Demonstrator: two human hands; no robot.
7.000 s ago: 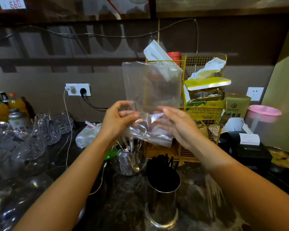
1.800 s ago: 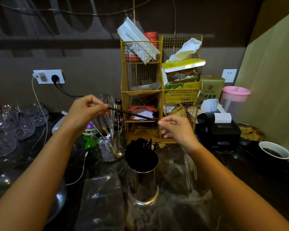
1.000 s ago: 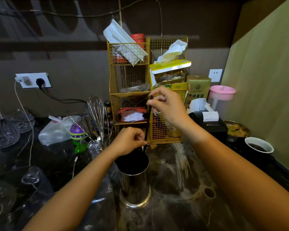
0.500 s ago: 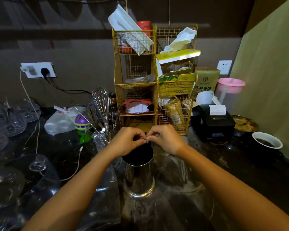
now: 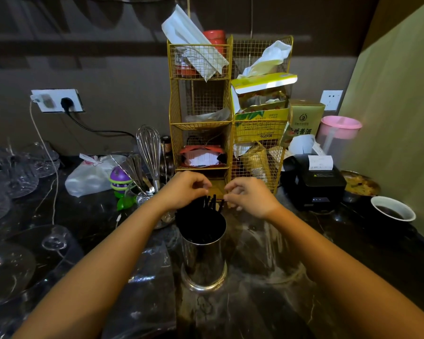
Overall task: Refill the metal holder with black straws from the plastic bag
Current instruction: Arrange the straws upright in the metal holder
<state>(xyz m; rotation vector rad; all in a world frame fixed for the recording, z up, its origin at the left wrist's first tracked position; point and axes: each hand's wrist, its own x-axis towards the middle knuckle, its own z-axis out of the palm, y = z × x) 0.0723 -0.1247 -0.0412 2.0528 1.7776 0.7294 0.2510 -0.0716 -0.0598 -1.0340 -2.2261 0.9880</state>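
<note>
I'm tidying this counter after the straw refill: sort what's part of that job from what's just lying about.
Part of the job: metal holder, black straws, plastic bag, left hand, right hand.

Lying about: whisk, wire rack, receipt printer, pink-lidded jug, paper cup.

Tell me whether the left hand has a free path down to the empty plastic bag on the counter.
Probably yes. The left hand hovers over the straws holding nothing visible, and the plastic bag lies flat below its forearm, left of the metal holder. Nothing sits on it.
</note>
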